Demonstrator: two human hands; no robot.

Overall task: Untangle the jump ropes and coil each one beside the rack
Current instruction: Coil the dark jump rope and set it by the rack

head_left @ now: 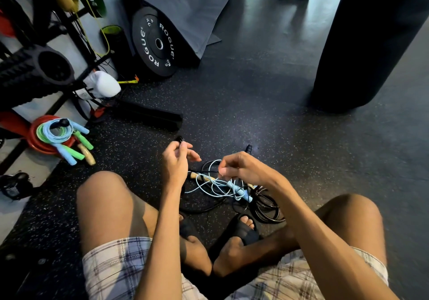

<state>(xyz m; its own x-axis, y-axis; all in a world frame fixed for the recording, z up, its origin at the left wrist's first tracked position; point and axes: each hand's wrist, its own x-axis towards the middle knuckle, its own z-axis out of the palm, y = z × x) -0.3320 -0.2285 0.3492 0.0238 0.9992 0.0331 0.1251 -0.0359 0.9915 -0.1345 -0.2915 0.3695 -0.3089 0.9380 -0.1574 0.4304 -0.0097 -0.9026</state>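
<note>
A tangle of jump ropes (pixel 232 190) lies on the floor between my knees: a light blue rope (pixel 209 183) with a blue handle (pixel 234 187), black cords (pixel 267 209) and a wooden handle (pixel 193 174). My left hand (pixel 176 160) is raised above the tangle's left side, pinching a black rope handle (pixel 180 139). My right hand (pixel 241 168) hovers over the tangle with its fingers closed on a thin black cord. Coiled ropes (pixel 58 134) in blue, green and red sit by the rack (pixel 34 74) at left.
A black weight plate (pixel 155 44) leans behind the rack's base bar (pixel 148 116). A black punching bag (pixel 369 44) hangs at the right. A white glove (pixel 102 84) and a foam roller (pixel 34 69) sit on the rack. My sandalled feet (pixel 234 230) rest below the tangle.
</note>
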